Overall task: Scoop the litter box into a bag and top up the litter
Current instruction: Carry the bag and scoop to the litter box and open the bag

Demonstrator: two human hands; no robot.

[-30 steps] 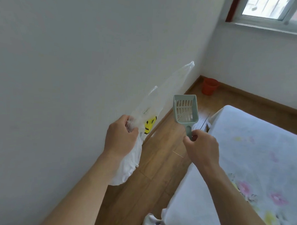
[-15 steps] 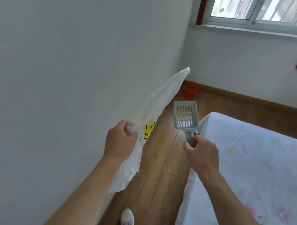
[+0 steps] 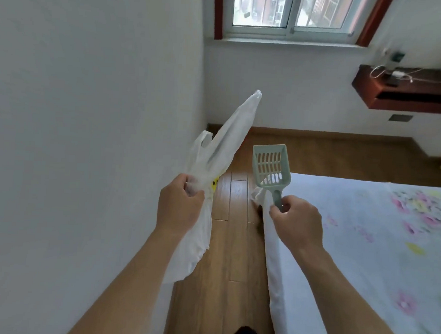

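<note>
1. Scoop (image 3: pixel 271 166) and bag (image 3: pixel 225 147) are both carried in the air in front of the person, above the strip of wooden floor (image 3: pixel 234 230) that runs between the white wall (image 3: pixel 89 136) and the bed (image 3: pixel 362 248).
2. Both forearms are bare and reach forward from the lower edge of the view, roughly level and apart; the left runs along the wall side, the right over the edge of the bed.
3. Left hand (image 3: pixel 180 205) shows its back to the camera; its fingers are curled tight round the gathered middle of the thin white plastic bag; one end of the bag stands up and away, tapering to a point, and the other end hangs below the wrist; a yellow mark on the bag shows just beside the knuckles.
4. Right hand (image 3: pixel 296 220) is closed too, thumb and fingers pinching the short handle of the pale green scoop; the scoop stands nearly upright, its slotted bowl above the hand and facing the camera.
5. Scoop and bag are near each other but not touching; the hands are apart.
6. Far ahead is a window (image 3: pixel 289 13); a dark red shelf (image 3: pixel 404 91) with cables on it hangs to the right.
</note>
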